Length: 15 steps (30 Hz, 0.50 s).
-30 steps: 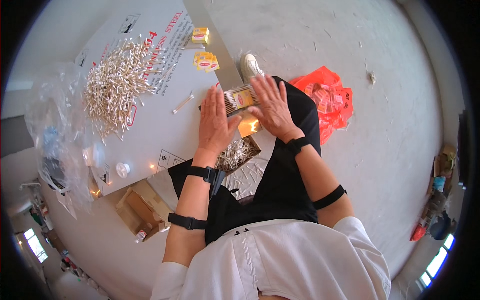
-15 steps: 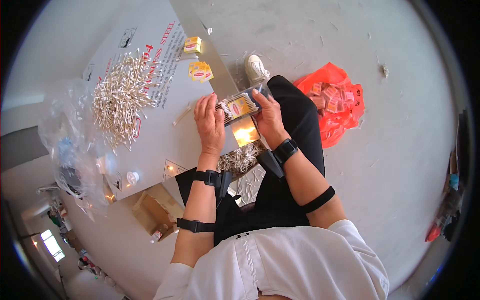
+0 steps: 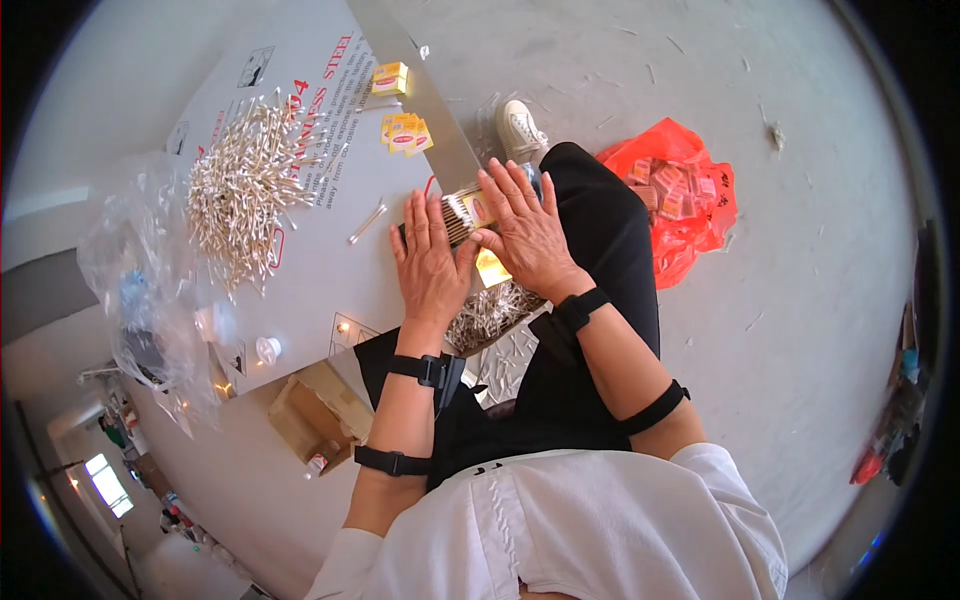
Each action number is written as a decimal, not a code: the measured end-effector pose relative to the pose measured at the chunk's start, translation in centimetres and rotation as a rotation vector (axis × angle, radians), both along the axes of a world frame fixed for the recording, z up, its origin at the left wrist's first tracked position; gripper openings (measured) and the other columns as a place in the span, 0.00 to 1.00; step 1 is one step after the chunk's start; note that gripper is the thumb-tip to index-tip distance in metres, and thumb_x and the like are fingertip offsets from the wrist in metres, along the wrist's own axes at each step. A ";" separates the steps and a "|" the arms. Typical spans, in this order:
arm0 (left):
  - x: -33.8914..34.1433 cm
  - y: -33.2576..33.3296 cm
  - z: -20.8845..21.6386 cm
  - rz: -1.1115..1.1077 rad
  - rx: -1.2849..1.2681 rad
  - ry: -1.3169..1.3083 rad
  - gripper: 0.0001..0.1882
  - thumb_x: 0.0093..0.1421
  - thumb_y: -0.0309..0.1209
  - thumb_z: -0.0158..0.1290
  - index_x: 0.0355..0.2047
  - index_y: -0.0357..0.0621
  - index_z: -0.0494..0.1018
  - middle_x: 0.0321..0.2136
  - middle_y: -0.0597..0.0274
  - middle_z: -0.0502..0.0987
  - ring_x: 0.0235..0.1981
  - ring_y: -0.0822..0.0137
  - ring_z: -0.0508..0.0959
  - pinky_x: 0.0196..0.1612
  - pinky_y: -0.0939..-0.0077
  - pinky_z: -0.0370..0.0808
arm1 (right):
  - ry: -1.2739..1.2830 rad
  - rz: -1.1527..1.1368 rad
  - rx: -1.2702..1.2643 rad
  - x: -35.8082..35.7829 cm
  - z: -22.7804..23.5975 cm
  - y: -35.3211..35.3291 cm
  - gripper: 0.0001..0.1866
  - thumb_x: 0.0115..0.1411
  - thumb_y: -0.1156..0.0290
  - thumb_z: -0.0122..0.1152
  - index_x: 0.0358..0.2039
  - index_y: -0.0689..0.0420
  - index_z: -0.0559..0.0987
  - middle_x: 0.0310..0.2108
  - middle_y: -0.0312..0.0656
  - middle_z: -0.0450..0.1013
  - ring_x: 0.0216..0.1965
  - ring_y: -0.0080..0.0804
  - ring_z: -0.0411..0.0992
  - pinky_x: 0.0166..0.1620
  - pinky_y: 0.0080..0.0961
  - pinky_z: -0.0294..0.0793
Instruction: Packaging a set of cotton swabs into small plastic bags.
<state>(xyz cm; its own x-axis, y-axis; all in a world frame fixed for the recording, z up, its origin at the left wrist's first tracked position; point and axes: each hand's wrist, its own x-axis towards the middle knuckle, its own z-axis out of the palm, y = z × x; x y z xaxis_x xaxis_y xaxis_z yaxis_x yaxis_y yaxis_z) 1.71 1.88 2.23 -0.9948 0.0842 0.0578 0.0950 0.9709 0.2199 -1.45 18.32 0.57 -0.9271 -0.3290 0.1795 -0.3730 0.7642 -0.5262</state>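
A clear plastic box of cotton swabs (image 3: 459, 222) with a yellow label card (image 3: 478, 209) lies at the near right edge of the table. My left hand (image 3: 432, 268) rests at its left end, fingers stretched out. Over its right end my right hand (image 3: 530, 235) lies flat with the fingers spread, hiding much of the box. The thumbs come close together at its near side. A large pile of loose cotton swabs (image 3: 245, 190) is on the table to the left. A few single swabs (image 3: 367, 222) lie between pile and box.
Yellow cards (image 3: 405, 133) and a yellow card stack (image 3: 389, 80) sit farther back on the grey tabletop (image 3: 330, 260). Below the edge is a container of swabs (image 3: 490, 315). A red bag (image 3: 668, 255) with pink packs stands right; a clear bag (image 3: 150, 280) hangs left, above a cardboard box (image 3: 300, 415).
The box was held tilted up between both hands; it is now lower. Both hands have let go of their grip and lie flat against it, the right one moved over its top.
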 end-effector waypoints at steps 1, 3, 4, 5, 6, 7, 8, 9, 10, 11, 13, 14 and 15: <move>0.0 -0.1 0.0 -0.026 -0.010 0.008 0.42 0.66 0.59 0.37 0.67 0.38 0.49 0.69 0.46 0.49 0.70 0.52 0.49 0.68 0.46 0.42 | -0.005 0.004 0.005 0.0 -0.2 -0.1 0.39 0.63 0.40 0.44 0.67 0.53 0.58 0.70 0.41 0.48 0.72 0.39 0.43 0.69 0.51 0.33; 0.2 -0.3 0.1 -0.034 -0.016 0.005 0.42 0.66 0.59 0.36 0.67 0.37 0.50 0.69 0.47 0.49 0.70 0.52 0.49 0.68 0.47 0.42 | -0.009 0.011 0.011 0.1 -0.3 -0.2 0.40 0.63 0.40 0.44 0.67 0.54 0.58 0.70 0.41 0.48 0.72 0.38 0.43 0.69 0.51 0.33; 0.2 -0.4 0.1 -0.046 -0.024 0.002 0.42 0.66 0.59 0.36 0.67 0.37 0.50 0.69 0.47 0.49 0.70 0.52 0.48 0.68 0.47 0.42 | -0.007 0.014 -0.007 0.2 -0.3 -0.2 0.40 0.63 0.40 0.44 0.67 0.54 0.59 0.70 0.41 0.48 0.72 0.39 0.43 0.69 0.51 0.33; 0.2 -0.4 0.0 -0.044 -0.023 0.003 0.42 0.66 0.59 0.36 0.67 0.37 0.50 0.69 0.47 0.49 0.70 0.52 0.48 0.68 0.47 0.42 | -0.005 0.018 -0.025 0.2 -0.3 -0.2 0.40 0.63 0.40 0.43 0.67 0.54 0.59 0.70 0.41 0.48 0.72 0.39 0.43 0.69 0.51 0.33; 0.2 -0.3 0.0 -0.042 -0.018 0.004 0.42 0.66 0.59 0.36 0.67 0.37 0.50 0.69 0.47 0.49 0.70 0.52 0.48 0.69 0.47 0.42 | -0.005 0.019 -0.024 0.2 -0.4 -0.2 0.40 0.63 0.40 0.43 0.67 0.54 0.59 0.70 0.41 0.48 0.72 0.39 0.43 0.69 0.51 0.33; 0.2 -0.2 -0.1 -0.040 -0.014 0.005 0.42 0.66 0.59 0.35 0.67 0.36 0.51 0.69 0.47 0.49 0.70 0.52 0.48 0.69 0.47 0.42 | -0.004 0.019 -0.022 0.2 -0.4 -0.2 0.40 0.63 0.40 0.43 0.67 0.54 0.59 0.70 0.41 0.48 0.72 0.39 0.43 0.69 0.51 0.33; 0.0 -0.1 -0.1 -0.039 -0.013 0.005 0.42 0.66 0.59 0.35 0.67 0.36 0.51 0.69 0.47 0.49 0.70 0.52 0.48 0.69 0.47 0.42 | -0.003 0.020 -0.020 0.1 -0.5 -0.2 0.40 0.63 0.39 0.43 0.67 0.54 0.59 0.70 0.41 0.48 0.72 0.39 0.43 0.69 0.51 0.33; -0.2 0.2 -0.1 -0.043 -0.002 0.006 0.42 0.66 0.59 0.35 0.67 0.35 0.51 0.69 0.46 0.49 0.70 0.51 0.48 0.69 0.47 0.42 | -0.005 0.019 -0.017 0.1 -0.5 -0.1 0.40 0.63 0.39 0.43 0.67 0.54 0.59 0.70 0.41 0.48 0.72 0.39 0.43 0.69 0.51 0.33; -0.3 0.4 -0.1 -0.047 0.009 0.006 0.43 0.66 0.59 0.35 0.66 0.34 0.51 0.69 0.46 0.49 0.70 0.51 0.48 0.69 0.47 0.42 | -0.014 0.026 -0.027 0.1 -0.5 0.0 0.40 0.63 0.39 0.42 0.67 0.54 0.58 0.71 0.42 0.48 0.72 0.39 0.43 0.69 0.51 0.33; -0.3 0.6 0.0 -0.047 0.011 0.004 0.43 0.66 0.59 0.35 0.66 0.34 0.51 0.69 0.46 0.49 0.70 0.51 0.48 0.69 0.47 0.42 | -0.023 0.032 -0.036 0.1 -0.6 0.1 0.40 0.64 0.39 0.41 0.67 0.54 0.58 0.71 0.42 0.48 0.72 0.39 0.43 0.69 0.51 0.33; -0.4 0.6 -0.1 -0.054 -0.005 0.005 0.44 0.65 0.59 0.37 0.66 0.33 0.50 0.68 0.44 0.48 0.70 0.50 0.49 0.69 0.46 0.42 | -0.030 0.054 -0.060 0.0 -0.4 0.3 0.40 0.64 0.39 0.41 0.67 0.54 0.58 0.71 0.42 0.48 0.72 0.39 0.42 0.69 0.51 0.33; -0.4 0.5 -0.1 -0.053 -0.004 0.005 0.44 0.65 0.59 0.37 0.66 0.33 0.50 0.68 0.44 0.48 0.70 0.50 0.49 0.69 0.46 0.42 | -0.038 0.074 -0.085 0.0 -0.4 0.4 0.40 0.64 0.38 0.40 0.68 0.54 0.57 0.71 0.42 0.48 0.72 0.39 0.42 0.69 0.51 0.32; -0.3 0.4 -0.2 -0.054 0.044 0.023 0.43 0.65 0.58 0.38 0.67 0.33 0.48 0.68 0.42 0.48 0.70 0.49 0.49 0.69 0.46 0.42 | -0.037 0.073 -0.084 0.0 -0.4 0.4 0.40 0.64 0.38 0.40 0.68 0.54 0.57 0.71 0.42 0.48 0.72 0.39 0.42 0.69 0.51 0.32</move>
